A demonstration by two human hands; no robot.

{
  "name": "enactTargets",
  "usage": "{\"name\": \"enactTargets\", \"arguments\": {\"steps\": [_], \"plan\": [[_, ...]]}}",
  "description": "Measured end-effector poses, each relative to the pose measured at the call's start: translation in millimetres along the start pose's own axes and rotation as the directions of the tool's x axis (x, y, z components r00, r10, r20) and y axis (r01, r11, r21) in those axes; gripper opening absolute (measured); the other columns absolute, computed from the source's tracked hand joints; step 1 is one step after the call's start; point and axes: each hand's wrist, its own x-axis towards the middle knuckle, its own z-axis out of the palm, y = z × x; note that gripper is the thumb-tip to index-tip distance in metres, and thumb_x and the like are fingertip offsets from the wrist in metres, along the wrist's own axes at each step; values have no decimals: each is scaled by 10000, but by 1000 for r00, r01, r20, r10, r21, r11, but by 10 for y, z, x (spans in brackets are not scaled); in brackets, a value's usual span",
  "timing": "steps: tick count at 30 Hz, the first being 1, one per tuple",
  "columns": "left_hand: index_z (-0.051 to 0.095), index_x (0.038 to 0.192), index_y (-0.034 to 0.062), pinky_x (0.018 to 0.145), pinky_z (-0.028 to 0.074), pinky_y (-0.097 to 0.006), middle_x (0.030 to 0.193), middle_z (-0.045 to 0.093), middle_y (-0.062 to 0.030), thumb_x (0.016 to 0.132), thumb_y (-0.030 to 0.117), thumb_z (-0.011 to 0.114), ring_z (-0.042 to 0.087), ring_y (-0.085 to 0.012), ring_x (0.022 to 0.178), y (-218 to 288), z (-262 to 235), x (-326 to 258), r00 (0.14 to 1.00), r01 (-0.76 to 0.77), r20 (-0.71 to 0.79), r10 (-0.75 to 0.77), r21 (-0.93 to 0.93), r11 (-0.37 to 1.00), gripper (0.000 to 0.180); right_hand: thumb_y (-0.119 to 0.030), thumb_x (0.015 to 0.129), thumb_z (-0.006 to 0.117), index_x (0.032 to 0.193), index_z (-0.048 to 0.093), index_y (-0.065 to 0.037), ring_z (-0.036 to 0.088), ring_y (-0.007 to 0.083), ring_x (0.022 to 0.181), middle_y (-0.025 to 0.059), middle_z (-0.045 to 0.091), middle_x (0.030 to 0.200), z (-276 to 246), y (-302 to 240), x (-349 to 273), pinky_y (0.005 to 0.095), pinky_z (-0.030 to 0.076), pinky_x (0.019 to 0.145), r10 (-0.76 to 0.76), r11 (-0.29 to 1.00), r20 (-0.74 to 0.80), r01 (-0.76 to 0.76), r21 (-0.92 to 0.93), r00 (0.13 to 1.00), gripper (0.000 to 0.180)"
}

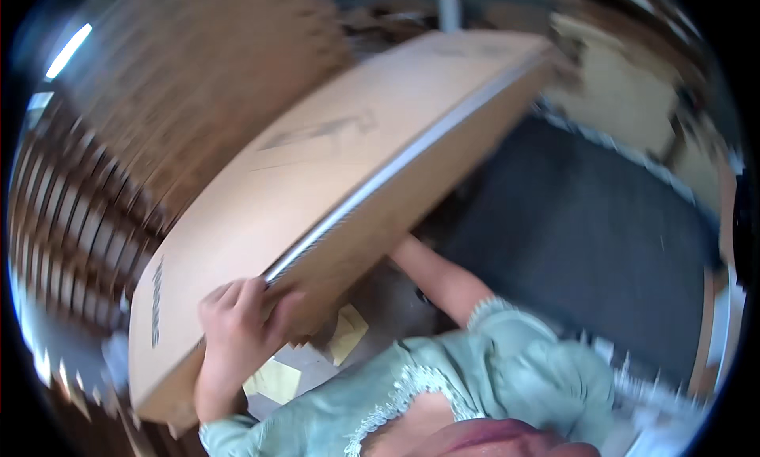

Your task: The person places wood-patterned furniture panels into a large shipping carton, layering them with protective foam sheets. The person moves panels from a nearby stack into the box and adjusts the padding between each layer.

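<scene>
A long, flat cardboard box (340,156) lies slantwise across the head view, from the lower left to the upper right. A pale strip, maybe tape, follows its near upper edge. My left hand (237,318) is closed over that edge near the box's left end, thumb on the side facing me. My right forearm reaches to the underside near the middle of the box. The box hides my right hand, so its fingers do not show. Motion blurs the box's far end.
On the right lies a wide dark belt-like surface (586,235) with a pale frame. Slatted brown stacks (63,235) stand at left, below a large brown panel (206,69). Yellow paper pieces (273,379) are on the floor below the box. A pale board (617,85) is at the upper right.
</scene>
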Motion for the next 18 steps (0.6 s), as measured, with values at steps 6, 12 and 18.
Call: {"name": "enactTargets", "arguments": {"steps": [6,12,18], "plan": [[514,708,15,432,346,-326,537,455,-84,642,181,769,459,-250,455,519,-210,-145,994,-111,-5,112,48,993,312,-410,889,430,1251,400,-101,469,219,1097,62,466,1240,22,-198,-713,364,409,915,-180,976,14,176,130,984,477],[528,727,-2,443,342,-321,556,476,-92,619,190,795,447,-246,470,1292,-59,46,947,-318,-95,306,-148,937,346,-411,886,435,1250,401,-103,470,217,1096,61,467,1237,-312,-1131,-1815,361,408,917,-442,890,-53,445,98,896,478],[510,696,21,430,343,-313,533,452,-72,603,182,804,453,-228,457,1981,56,331,830,-557,-163,533,-276,783,347,-413,883,440,1249,403,-105,470,216,1094,60,468,1235,-550,-1835,-3018,358,406,919,-649,747,-124,660,84,750,480]]}}
